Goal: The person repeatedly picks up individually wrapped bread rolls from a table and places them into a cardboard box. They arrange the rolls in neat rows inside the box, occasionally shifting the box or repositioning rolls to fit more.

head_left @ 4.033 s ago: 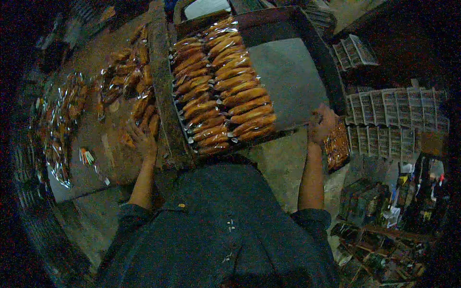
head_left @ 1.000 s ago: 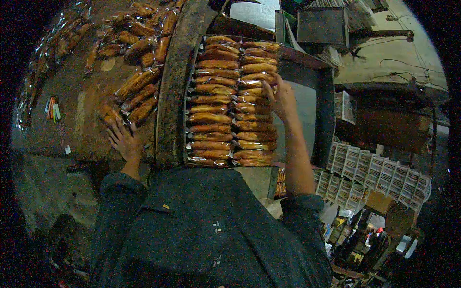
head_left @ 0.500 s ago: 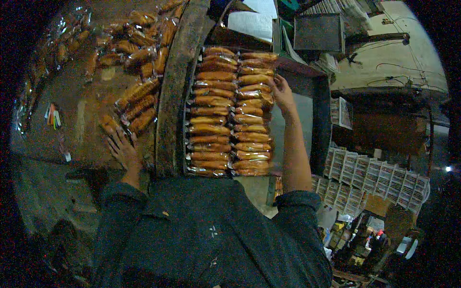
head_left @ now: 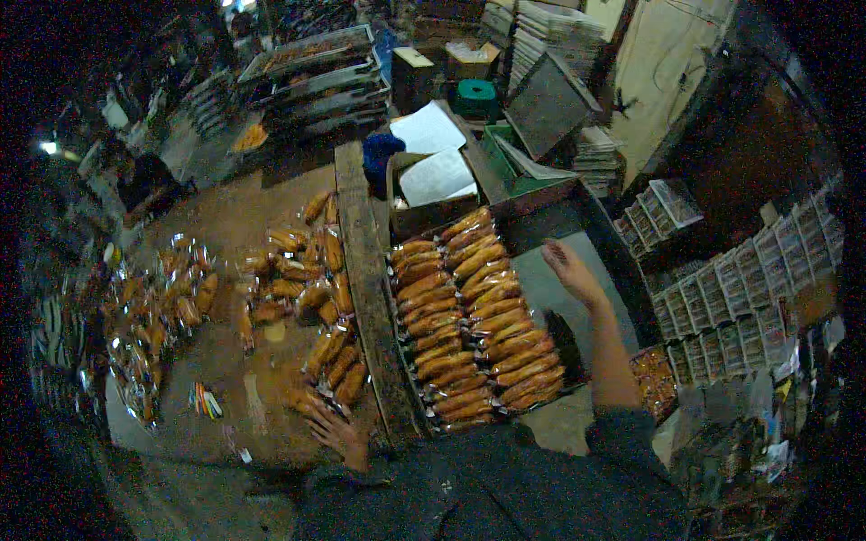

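Note:
Two columns of long golden-brown bread rolls (head_left: 514, 325) in clear wrappers lie side by side in a large dark tray (head_left: 631, 307). My right hand (head_left: 573, 270) hovers over the tray's bare right part, apart from the rolls, its fingers loosely stretched with nothing visible in them. To the left, on the brown table (head_left: 262, 361), several more wrapped rolls (head_left: 338, 365) lie close together. My left hand (head_left: 338, 435) rests flat beside their near end, fingers spread, the fingertips at the nearest roll.
A wooden beam (head_left: 368, 298) runs between table and tray. Loose wrapped rolls (head_left: 162, 307) are heaped farther left, near several coloured pens (head_left: 206, 400). Beyond the tray stand a carton with papers (head_left: 437, 176) and a green stool (head_left: 476, 97). Stacked racks (head_left: 731, 302) are at right.
My right hand has left the right column of rolls and moved over the tray's bare part. My left hand stays by the table rolls. The view has turned and tilted up.

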Action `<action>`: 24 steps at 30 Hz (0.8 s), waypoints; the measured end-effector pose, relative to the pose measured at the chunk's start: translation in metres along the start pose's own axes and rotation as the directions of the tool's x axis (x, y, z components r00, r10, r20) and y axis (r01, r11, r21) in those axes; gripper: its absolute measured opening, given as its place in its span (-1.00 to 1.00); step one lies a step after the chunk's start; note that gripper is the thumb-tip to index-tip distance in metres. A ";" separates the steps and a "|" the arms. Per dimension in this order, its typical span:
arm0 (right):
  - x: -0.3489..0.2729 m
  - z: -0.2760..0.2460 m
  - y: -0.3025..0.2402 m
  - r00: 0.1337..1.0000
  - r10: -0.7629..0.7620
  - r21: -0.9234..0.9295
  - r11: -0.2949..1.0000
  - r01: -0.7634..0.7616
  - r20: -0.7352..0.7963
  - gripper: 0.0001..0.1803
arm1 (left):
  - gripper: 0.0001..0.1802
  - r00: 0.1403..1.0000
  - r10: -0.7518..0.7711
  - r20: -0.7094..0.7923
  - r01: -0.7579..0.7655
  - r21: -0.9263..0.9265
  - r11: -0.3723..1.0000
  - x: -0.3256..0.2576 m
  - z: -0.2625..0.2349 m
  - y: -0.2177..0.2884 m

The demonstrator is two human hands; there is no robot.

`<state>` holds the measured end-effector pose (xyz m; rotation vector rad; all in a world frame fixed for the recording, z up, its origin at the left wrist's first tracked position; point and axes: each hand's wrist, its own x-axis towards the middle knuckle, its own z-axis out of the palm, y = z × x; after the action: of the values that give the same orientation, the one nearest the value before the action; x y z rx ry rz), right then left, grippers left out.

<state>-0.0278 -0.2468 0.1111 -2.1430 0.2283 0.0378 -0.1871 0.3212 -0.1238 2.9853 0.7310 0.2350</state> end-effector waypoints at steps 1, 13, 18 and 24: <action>-0.027 -0.013 0.009 0.998 0.025 -0.089 0.996 -0.030 -0.056 -0.22 | -0.23 1.000 -0.008 0.012 0.008 0.008 1.000 -0.001 0.002 -0.003; -0.186 0.033 0.080 0.618 -0.321 -0.532 0.825 -0.190 -0.718 -0.50 | -0.22 0.997 -0.005 0.072 0.000 0.068 0.998 0.003 0.006 -0.021; -0.183 0.033 0.074 0.542 -0.319 -0.411 0.910 -0.055 -0.777 -0.63 | -0.21 0.995 -0.014 0.098 0.007 0.075 0.997 0.002 0.006 -0.019; -0.184 0.030 0.077 0.478 -0.449 -0.581 0.795 -0.172 -0.755 -0.56 | -0.21 0.992 -0.004 0.125 -0.007 0.087 0.996 -0.001 0.005 -0.018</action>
<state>-0.2200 -0.2355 0.0519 -2.6097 0.7030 -1.3300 -0.1954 0.3370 -0.1305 3.0475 0.7441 0.0158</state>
